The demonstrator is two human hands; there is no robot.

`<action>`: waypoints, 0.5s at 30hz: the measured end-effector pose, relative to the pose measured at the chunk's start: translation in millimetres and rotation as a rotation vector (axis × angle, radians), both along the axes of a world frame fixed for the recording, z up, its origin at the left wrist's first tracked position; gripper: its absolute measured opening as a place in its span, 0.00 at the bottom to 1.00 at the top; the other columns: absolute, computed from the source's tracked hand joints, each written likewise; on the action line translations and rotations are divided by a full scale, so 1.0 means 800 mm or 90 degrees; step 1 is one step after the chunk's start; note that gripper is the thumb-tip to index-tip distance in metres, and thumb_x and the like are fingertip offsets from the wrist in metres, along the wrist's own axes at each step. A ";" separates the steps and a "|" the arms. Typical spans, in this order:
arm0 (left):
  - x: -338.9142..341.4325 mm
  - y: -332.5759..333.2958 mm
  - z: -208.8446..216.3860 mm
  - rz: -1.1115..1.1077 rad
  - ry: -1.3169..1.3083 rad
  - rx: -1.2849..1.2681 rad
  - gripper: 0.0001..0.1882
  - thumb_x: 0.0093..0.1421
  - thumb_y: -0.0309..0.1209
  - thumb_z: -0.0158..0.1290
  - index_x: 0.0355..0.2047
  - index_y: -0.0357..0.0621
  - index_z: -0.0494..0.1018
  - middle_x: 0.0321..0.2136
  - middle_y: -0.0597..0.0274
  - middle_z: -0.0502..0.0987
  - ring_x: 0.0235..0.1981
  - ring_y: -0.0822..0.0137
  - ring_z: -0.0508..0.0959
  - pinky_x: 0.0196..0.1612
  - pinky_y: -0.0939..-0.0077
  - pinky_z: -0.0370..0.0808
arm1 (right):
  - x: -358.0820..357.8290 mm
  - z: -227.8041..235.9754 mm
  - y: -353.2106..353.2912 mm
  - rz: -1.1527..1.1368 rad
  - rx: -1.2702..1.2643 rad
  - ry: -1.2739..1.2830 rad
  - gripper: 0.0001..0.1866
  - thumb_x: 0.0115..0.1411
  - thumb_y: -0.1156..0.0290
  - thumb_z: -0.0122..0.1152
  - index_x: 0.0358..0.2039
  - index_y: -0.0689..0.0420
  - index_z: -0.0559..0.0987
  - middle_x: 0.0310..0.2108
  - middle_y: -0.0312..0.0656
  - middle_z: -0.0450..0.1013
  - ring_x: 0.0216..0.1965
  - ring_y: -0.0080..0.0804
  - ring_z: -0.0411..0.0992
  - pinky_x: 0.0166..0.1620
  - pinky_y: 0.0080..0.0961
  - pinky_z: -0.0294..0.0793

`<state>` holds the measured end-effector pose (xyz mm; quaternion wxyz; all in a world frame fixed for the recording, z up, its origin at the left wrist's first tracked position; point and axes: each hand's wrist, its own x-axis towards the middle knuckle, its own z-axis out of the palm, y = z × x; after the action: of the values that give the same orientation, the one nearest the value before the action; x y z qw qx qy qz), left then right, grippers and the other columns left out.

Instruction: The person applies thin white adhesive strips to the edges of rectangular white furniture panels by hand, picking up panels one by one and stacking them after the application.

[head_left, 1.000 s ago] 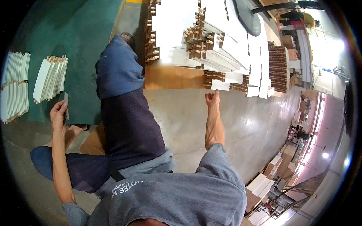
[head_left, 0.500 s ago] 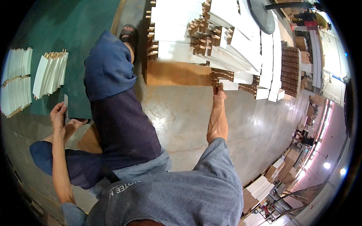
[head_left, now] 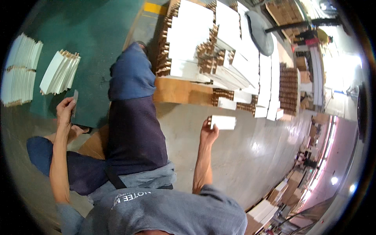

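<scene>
My left hand (head_left: pixel 65 111) is closed on a thin, flat pale strip (head_left: pixel 75 102), held upright at the edge of a green surface (head_left: pixel 92 88). What kind of strip it is, I cannot tell. On that surface, ahead of the hand, a fanned row of white panels (head_left: pixel 58 74) with wooden pegs at their ends stands on edge. My right hand (head_left: pixel 209 134) grips a white panel (head_left: pixel 225 122) by its left end, where small brown pegs show. It holds the panel above the concrete floor, apart from the large stack of white pegged panels (head_left: pixel 192 47).
Another row of white panels (head_left: pixel 19 70) stands at the far left. A brown board (head_left: pixel 180 91) lies under the large stack's near side. A grey round-ended object on a black arm (head_left: pixel 260 33) overhangs the stack. Cartons and boards (head_left: pixel 262 211) lie to the right; another person (head_left: pixel 313 37) is far off.
My right hand has drawn back from the stack toward me, bringing a white panel away with it. The left hand keeps its strip by the green surface. The view has shifted slightly.
</scene>
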<state>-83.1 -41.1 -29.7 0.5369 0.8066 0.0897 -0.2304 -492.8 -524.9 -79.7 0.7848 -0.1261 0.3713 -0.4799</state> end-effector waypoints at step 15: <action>-0.001 -0.043 0.079 0.002 -0.096 -0.207 0.09 0.57 0.26 0.58 0.37 0.34 0.79 0.28 0.67 0.78 0.29 0.75 0.73 0.35 0.78 0.70 | 0.265 0.318 0.125 0.315 -0.597 0.007 0.40 0.50 0.63 0.60 0.62 0.68 0.61 0.56 0.59 0.67 0.57 0.45 0.68 0.54 0.36 0.74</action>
<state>-84.1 -75.7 33.6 0.6659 0.7239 0.0120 -0.1800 -280.6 -424.5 174.5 0.7319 -0.5500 0.0799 -0.3942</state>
